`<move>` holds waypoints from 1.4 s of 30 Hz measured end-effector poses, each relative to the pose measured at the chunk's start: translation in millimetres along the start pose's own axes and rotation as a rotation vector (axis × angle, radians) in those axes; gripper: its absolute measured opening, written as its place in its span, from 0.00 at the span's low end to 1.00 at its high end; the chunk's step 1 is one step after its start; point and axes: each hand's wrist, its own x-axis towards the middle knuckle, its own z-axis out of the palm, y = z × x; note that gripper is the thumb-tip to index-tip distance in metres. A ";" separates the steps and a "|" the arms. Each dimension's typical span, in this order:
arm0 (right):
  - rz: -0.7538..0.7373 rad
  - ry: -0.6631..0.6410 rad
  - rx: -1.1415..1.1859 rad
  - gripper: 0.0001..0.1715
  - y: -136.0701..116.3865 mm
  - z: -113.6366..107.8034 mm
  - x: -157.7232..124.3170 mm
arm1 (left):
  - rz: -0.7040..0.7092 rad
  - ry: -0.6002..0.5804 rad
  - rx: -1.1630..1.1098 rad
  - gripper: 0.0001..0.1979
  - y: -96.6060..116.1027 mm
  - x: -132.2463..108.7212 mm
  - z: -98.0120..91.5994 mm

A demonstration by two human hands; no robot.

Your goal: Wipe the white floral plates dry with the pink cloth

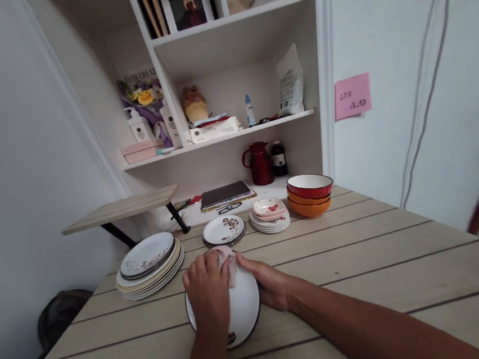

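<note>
Head: plate under left fingers.

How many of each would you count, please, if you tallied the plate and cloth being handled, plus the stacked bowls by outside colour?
Held plate: 1
Cloth: 1
Red bowl: 1
Orange bowls: 2
Total: 5

Glossy, ceramic-looking glaze can be seen on the plate near the front edge of the tabletop and the bowls by its far edge. Pretty matt, wood-look planks are used underneath; soft matt fabric's seen in the cloth.
</note>
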 end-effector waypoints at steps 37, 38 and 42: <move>-0.138 0.104 0.238 0.28 -6.8 -9.4 4.4 | -0.135 -0.211 0.098 0.14 -15.8 -1.6 6.8; -0.151 0.111 0.260 0.28 -7.8 -11.5 5.9 | -0.115 -0.238 0.078 0.14 -14.7 -2.7 8.2; -0.188 0.094 0.280 0.29 -11.8 -18.2 9.7 | 0.024 -0.316 -0.074 0.10 -3.5 -8.2 11.6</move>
